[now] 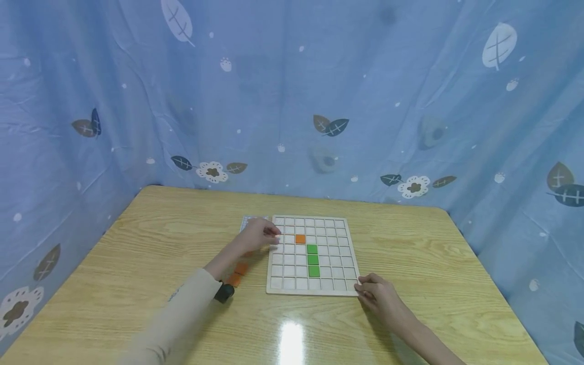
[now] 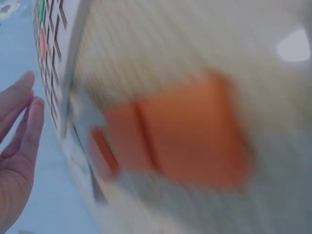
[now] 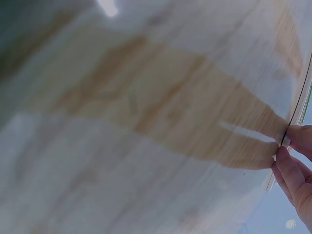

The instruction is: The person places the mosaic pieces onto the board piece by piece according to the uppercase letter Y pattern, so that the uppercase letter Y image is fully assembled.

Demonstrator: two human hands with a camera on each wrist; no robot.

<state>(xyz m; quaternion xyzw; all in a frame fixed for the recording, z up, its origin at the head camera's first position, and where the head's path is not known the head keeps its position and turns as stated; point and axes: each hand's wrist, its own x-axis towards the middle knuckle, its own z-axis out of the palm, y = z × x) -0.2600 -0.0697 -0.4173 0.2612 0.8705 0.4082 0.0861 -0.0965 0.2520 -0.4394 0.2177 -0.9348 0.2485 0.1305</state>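
A white grid board (image 1: 278, 290) with a pale wooden frame lies on the table. One orange square tile (image 1: 300, 239) sits in a cell, and three green square tiles (image 1: 313, 259) fill a column below and right of it. My left hand (image 1: 256, 234) hovers at the board's left edge. In the left wrist view its fingertips (image 2: 35, 109) come close together, with no tile visible between them. With thumb and fingers, my right hand (image 1: 382, 298) pinches the board's near right corner. Loose orange tiles (image 1: 241, 268) lie left of the board, blurred in the left wrist view.
A printed grid sheet (image 1: 246, 221) lies by the board's far left corner, partly covered by my left hand. The wooden table (image 1: 410, 243) is bordered by a blue patterned curtain (image 1: 283, 101) at the back and sides.
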